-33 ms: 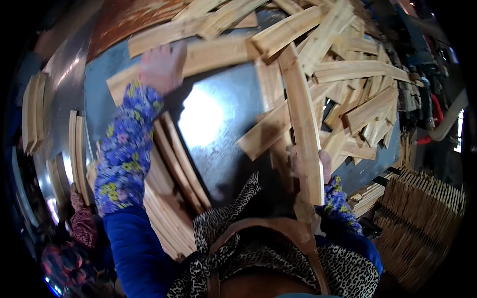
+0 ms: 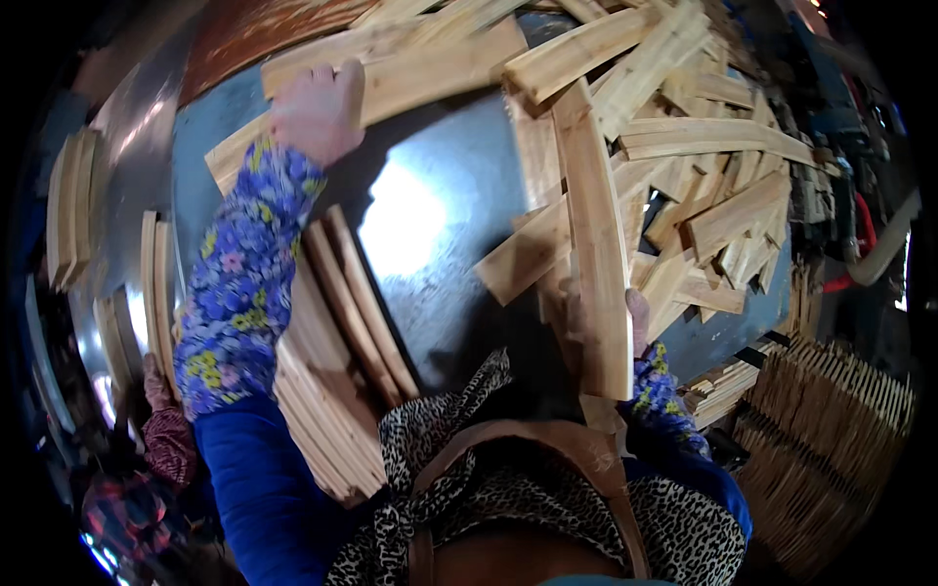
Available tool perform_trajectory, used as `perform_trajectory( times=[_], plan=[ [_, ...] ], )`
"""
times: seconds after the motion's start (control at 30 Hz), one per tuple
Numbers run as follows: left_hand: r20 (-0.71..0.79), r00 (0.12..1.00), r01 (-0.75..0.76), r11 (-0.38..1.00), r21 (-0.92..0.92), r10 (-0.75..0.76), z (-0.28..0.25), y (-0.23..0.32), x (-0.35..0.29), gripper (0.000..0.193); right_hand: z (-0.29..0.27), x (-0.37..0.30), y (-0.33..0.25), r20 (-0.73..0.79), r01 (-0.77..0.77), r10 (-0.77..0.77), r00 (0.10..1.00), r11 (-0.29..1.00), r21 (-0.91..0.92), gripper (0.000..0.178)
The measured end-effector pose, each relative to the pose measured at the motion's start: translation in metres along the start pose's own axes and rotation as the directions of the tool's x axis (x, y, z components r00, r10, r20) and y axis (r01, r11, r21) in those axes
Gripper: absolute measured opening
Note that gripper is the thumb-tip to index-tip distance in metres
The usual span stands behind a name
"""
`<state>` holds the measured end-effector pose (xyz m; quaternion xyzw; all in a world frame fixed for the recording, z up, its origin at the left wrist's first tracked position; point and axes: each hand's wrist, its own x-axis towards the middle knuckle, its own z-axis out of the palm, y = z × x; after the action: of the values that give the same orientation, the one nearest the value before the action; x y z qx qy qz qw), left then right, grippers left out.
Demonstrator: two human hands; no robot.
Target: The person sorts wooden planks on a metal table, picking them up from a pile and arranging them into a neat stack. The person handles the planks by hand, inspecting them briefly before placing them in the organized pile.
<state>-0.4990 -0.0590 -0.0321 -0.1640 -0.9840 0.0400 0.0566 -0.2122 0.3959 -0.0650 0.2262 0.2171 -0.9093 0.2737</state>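
My left hand [image 2: 318,115] is closed over a pale wooden board [image 2: 430,76] at the far left of the table, its fingers lying over the near-left part. At the right, my right hand [image 2: 637,320] grips the near end of a long wooden board [image 2: 598,244] that points away from me. The thumb side shows past the board's right edge, and the other fingers are mostly hidden behind it. Beneath and beside that board lie other loose boards, one a short slanting board [image 2: 525,252].
A jumbled heap of boards [image 2: 738,215] covers the table's right side. A neat stack of strips [image 2: 322,410] sits by my left forearm. Bundled slats [image 2: 831,410] stand at the lower right. Another person's hand [image 2: 156,383] touches boards at the left.
The far end of the board in my left hand has swung away from me, toward the boards behind it. My right hand and its board stay nearly where they were.
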Motion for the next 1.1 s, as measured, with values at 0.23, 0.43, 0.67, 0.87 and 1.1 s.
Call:
perform_trajectory(
  times=[0.23,0.43,0.67,0.87,1.1],
  plan=[
    [0.741,0.668,0.740,0.168,-0.651,-0.072,-0.033,0.124,-0.134,0.122,0.017,0.089,0.126,0.064,-0.008,0.034,0.997,0.928,-0.373,0.080],
    [0.721,0.566,0.144,0.814,-0.563,0.399,-0.036,0.166,-0.263,0.077,-0.003,0.089,0.158,0.121,-0.060,0.223,0.967,0.664,-0.746,0.098],
    [-0.091,0.925,-0.361,0.785,-0.504,0.368,-0.068,0.142,-0.332,0.045,0.018,0.096,0.225,0.258,0.177,0.245,0.935,0.307,-0.935,0.083],
    [-0.102,0.994,-0.052,0.649,-0.759,-0.040,-0.067,0.221,-0.298,0.044,0.000,0.071,0.208,0.043,0.176,0.515,0.856,-0.212,-0.961,0.058],
    [0.158,0.984,0.167,0.713,-0.681,-0.080,0.010,0.256,-0.205,0.059,0.087,0.045,-0.001,0.017,0.140,0.170,0.985,-0.746,-0.651,0.046]
  ],
)
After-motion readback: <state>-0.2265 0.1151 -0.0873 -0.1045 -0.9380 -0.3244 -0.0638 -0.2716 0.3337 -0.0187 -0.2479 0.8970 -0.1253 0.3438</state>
